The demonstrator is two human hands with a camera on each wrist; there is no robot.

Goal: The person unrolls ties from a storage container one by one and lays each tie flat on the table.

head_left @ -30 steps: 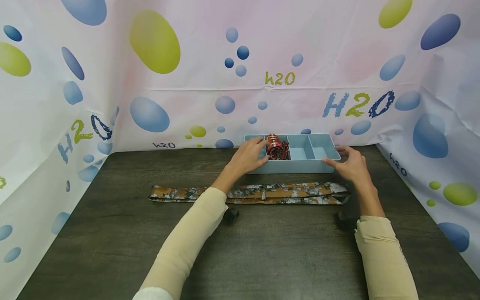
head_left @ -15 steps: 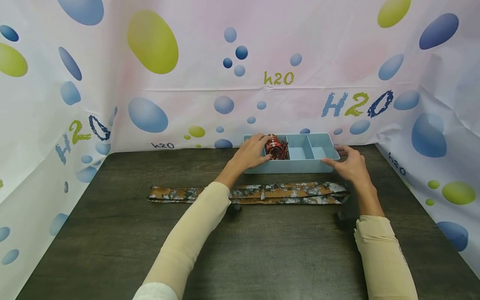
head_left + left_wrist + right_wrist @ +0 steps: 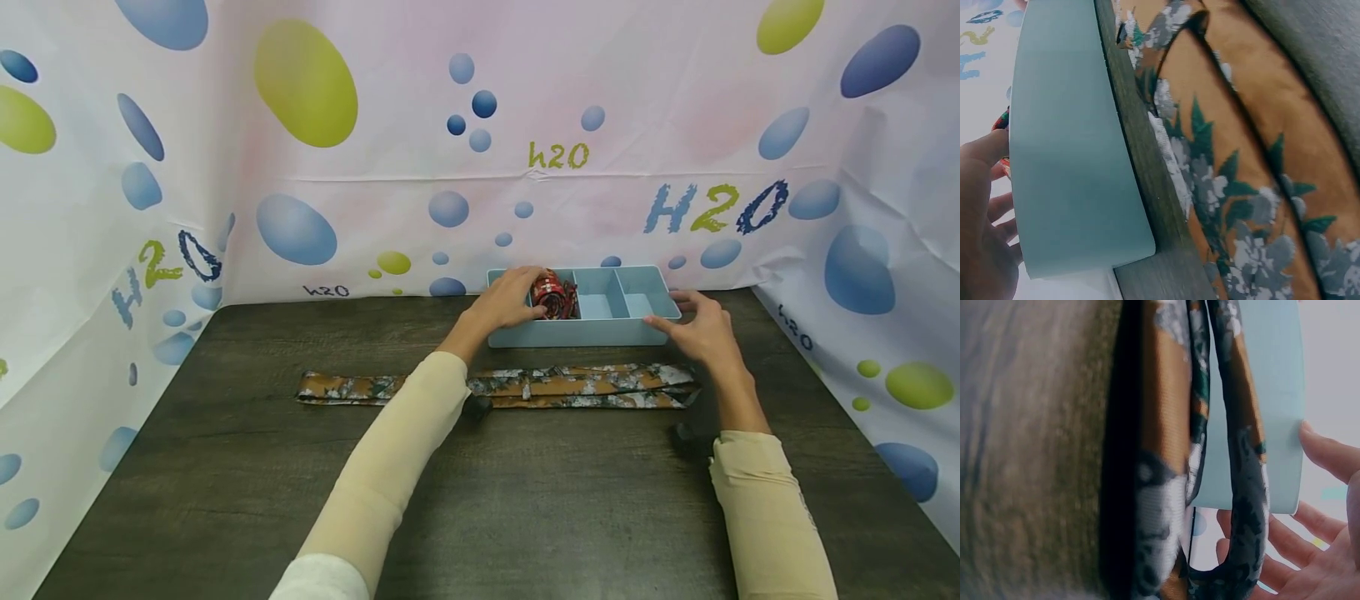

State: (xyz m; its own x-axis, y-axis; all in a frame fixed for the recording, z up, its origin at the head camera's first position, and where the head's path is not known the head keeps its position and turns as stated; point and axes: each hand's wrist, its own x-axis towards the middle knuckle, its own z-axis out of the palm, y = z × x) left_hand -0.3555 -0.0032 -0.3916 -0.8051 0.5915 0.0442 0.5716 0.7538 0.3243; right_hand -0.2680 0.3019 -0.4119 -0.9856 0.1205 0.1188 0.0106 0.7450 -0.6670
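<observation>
A pale blue divided box stands at the back of the table. In one of its left compartments sits a rolled red patterned necktie. My left hand reaches over the box's left end and holds this roll, thumb at its front and fingers behind. In the left wrist view the thumb lies at the box's rim against the red cloth. My right hand grips the box's right end, thumb on the front rim and fingers around the end wall. A folded brown floral necktie lies flat before the box.
Two compartments on the box's right side show bare floors. A white sheet printed with bubbles hangs close behind the box and along both sides. The dark wooden table stretches toward me, under both forearms.
My left hand has shifted slightly right and closer around the rolled red necktie, its forearm following. The right hand, the box and the brown necktie stay in place.
</observation>
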